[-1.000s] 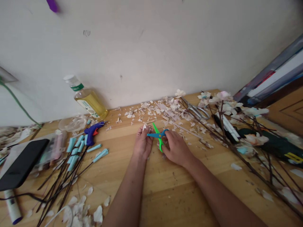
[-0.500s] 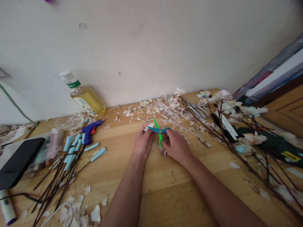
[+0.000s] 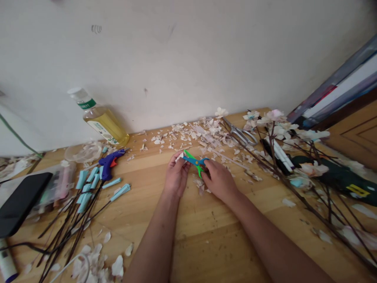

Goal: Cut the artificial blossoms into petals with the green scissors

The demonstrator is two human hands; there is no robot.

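Note:
My right hand [image 3: 219, 179] has its fingers in the handles of a pair of blue and green scissors [image 3: 196, 161]. The blades point left and stand slightly apart, at the edge of a small whitish petal [image 3: 179, 157]. That petal is pinched between the thumb and fingers of my left hand [image 3: 176, 175], which hides part of it. Both hands are over the middle of the wooden table. Just below the scissors lie some pale scraps [image 3: 202, 186].
Pale scraps [image 3: 185, 133] litter the table's back, near metal scissors [image 3: 243, 135]. A flowered branch [image 3: 277, 173] reaches across the right. At left are a glue gun [image 3: 110, 163], a bottle [image 3: 106, 124], blue-tipped stems [image 3: 85, 200], a phone [image 3: 25, 202] and loose petals [image 3: 94, 259].
The scissor blades have closed partway on the petal, the green blade swinging toward the blue one. The whole view has shifted slightly.

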